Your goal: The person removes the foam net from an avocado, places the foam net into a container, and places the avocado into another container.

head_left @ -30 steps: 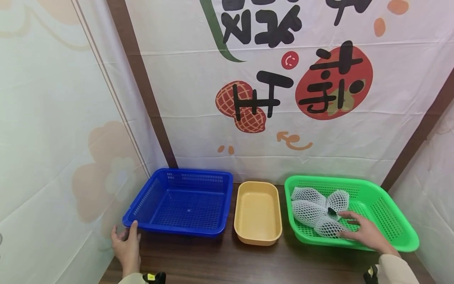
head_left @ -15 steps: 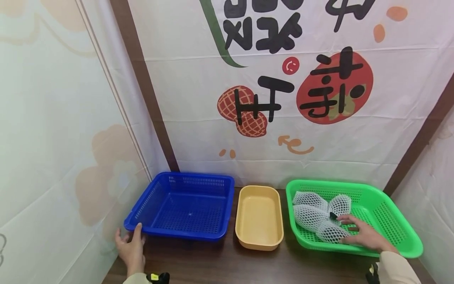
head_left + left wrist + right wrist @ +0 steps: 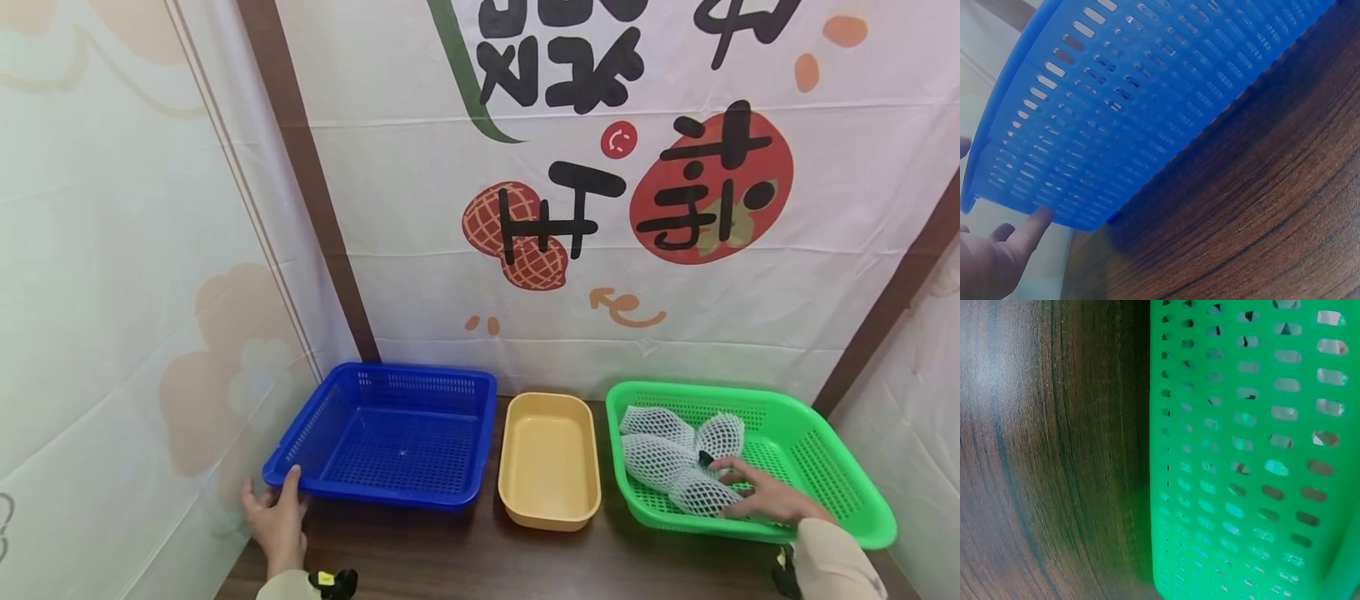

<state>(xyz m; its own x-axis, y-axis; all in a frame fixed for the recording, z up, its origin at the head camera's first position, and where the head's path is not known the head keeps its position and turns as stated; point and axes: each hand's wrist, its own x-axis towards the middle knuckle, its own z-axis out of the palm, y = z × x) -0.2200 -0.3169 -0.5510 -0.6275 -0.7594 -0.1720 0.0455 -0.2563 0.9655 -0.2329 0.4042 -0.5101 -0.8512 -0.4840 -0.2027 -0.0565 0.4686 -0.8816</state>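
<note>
Yellow tray (image 3: 549,467): smooth plastic, slight sheen. Left of it, blue basket (image 3: 405,457): glossy perforated plastic. Right of it, green basket (image 3: 828,475): same, holding matt foam-like netting (image 3: 656,460). Beneath it, tabletop (image 3: 525,562): wood-grain, semi-gloss. Behind it, creased cloth backdrop (image 3: 412,283).

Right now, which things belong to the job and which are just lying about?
Likely job:
blue basket, left hand at its near corner
green basket, holding white nets
white nets, right hand at them

Probably incidental:
yellow tray, untouched
printed cloth, backdrop
</note>
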